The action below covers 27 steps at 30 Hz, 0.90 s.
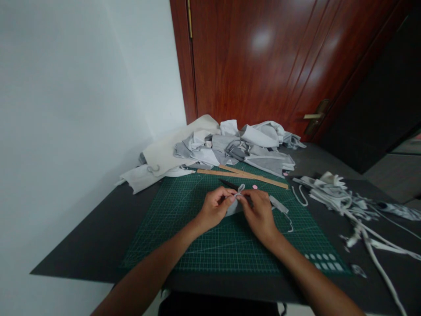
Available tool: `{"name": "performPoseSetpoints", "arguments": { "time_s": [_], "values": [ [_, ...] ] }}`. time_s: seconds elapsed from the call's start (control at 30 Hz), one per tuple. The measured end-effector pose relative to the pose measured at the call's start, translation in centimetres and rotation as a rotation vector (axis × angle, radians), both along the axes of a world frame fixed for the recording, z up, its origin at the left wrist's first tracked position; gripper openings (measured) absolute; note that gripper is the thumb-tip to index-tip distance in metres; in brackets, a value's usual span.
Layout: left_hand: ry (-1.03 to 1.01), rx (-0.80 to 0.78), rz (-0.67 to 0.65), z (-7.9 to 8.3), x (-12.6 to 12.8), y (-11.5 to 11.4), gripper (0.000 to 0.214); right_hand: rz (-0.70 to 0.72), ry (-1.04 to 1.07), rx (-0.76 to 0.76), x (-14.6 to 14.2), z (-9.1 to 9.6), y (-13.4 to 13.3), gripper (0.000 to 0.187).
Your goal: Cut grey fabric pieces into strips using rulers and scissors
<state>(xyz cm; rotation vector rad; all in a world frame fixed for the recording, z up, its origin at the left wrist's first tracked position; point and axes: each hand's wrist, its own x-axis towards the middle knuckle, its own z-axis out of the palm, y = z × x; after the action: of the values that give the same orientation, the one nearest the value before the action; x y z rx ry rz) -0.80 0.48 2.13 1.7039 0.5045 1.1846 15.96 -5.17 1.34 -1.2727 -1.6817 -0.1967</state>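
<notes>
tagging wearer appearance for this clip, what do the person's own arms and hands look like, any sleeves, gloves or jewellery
Both arms are bare as far up as the picture shows: no sleeve on the left forearm or the right forearm. The left hand and right hand wear no gloves. No watch, bracelet or band shows at either wrist. Rings are too small to rule out.

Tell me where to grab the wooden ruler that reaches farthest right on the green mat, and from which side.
Take the wooden ruler near its right end, from above, pinching across its two long edges. It lies flat and thin on the cutting mat. The right end lies bare; the left end runs up to the fabric pile.
</notes>
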Motion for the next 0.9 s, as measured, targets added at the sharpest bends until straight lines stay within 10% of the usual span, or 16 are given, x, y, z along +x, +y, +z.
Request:
{"name": "performPoseSetpoints", "arguments": {
  "time_s": [0.9],
  "values": [
    [-0.013, -0.029, -0.04, 0.09, 0.07, 0.18, 0.039, 0.184, 0.256, -0.09, 0.29, -0.07, 0.57, 0.017]
  ]
}}
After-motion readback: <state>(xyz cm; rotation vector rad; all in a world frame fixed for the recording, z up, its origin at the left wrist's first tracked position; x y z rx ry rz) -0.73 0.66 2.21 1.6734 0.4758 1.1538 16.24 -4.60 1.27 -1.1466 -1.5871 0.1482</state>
